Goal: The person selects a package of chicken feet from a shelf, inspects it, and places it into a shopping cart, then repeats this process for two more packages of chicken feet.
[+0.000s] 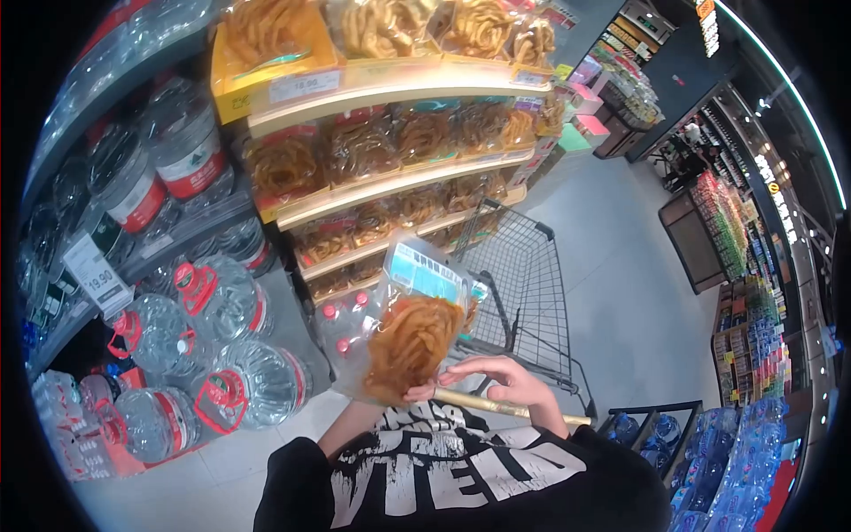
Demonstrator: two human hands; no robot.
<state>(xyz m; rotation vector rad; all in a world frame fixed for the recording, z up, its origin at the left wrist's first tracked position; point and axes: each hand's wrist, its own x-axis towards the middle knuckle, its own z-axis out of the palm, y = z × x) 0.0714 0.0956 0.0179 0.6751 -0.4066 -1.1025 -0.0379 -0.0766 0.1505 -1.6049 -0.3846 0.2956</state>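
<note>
Snack packet (pixel 412 341): hold position and surroundings

Left hand (pixel 420 391) gripped the clear packet by its lower edge, apparently to keep the blue label (pixel 425 270) and brown, folded contents facing up for viewing; its forearm angled up from below. Right hand (pixel 507 379) was open, fingers bent toward the packet, above the cart handle (pixel 510 407); contact could not be confirmed. Beyond stood the wire shopping cart (pixel 536 266) and display shelves (pixel 399 91) of similar packets.

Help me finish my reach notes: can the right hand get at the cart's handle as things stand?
Probably yes: the right hand looks close to the gold-coloured handle, and nothing visible blocks the way.
</note>
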